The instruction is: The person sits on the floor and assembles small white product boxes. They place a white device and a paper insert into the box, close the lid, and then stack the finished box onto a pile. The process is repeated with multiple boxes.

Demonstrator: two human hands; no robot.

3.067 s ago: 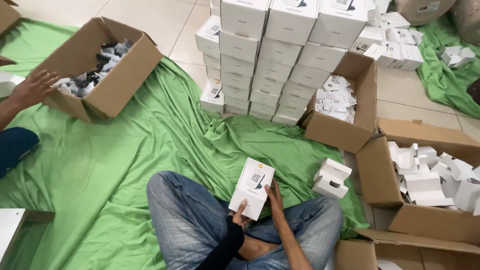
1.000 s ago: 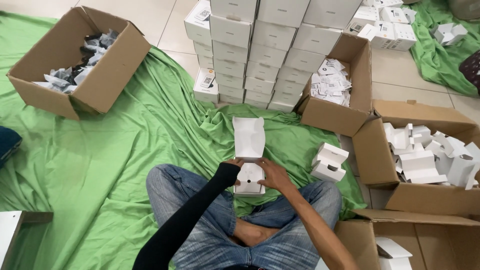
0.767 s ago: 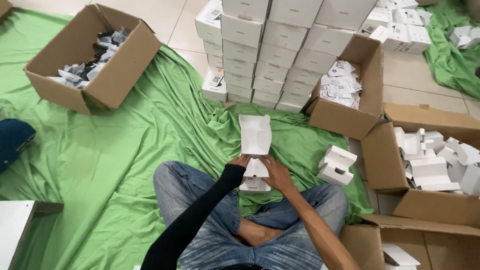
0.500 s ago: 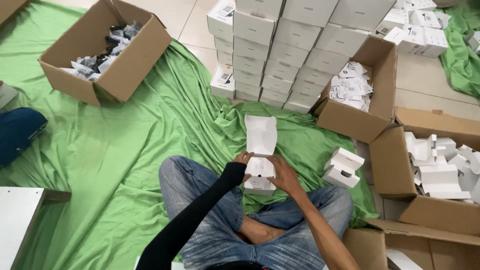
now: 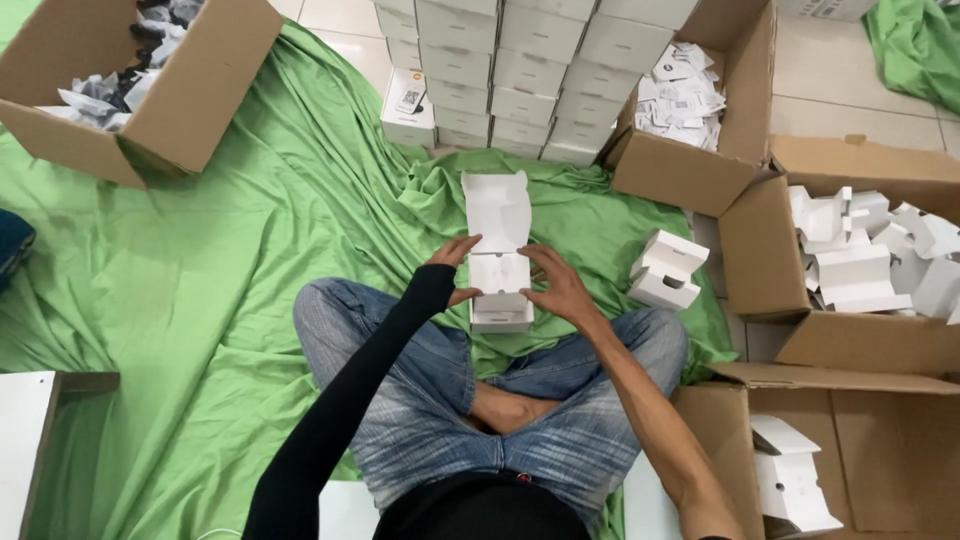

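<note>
Looking down from the head camera, I see my two hands holding a small white cardboard box with its hinged lid standing open [image 5: 500, 275] above my crossed legs in blue jeans [image 5: 440, 400]. My left hand [image 5: 452, 268], in a black sleeve, curls its fingers against the box's left side. My right hand [image 5: 555, 285], bare-armed, grips the right side with fingers spread along the edge. The lid flap points away from me.

Just to the right of my right knee, two more small white boxes [image 5: 668, 270] rest stacked on the cloth. Ahead, near the far edge of the cloth, stands a wall of stacked closed white boxes [image 5: 520, 70], with one printed box [image 5: 408, 105] at its left foot. To its right is an open brown carton of white leaflets [image 5: 690, 110]. Further right, a second brown carton [image 5: 860, 260] holds folded white inserts, and another carton [image 5: 790, 480] sits at the lower right. At the far left corner of the cloth, a brown carton [image 5: 150, 80] holds grey and white packets.

Nothing blocks the box in my hands. Everything sits on a rumpled green cloth [image 5: 200, 300] spread over a pale tiled floor [image 5: 850, 100].
</note>
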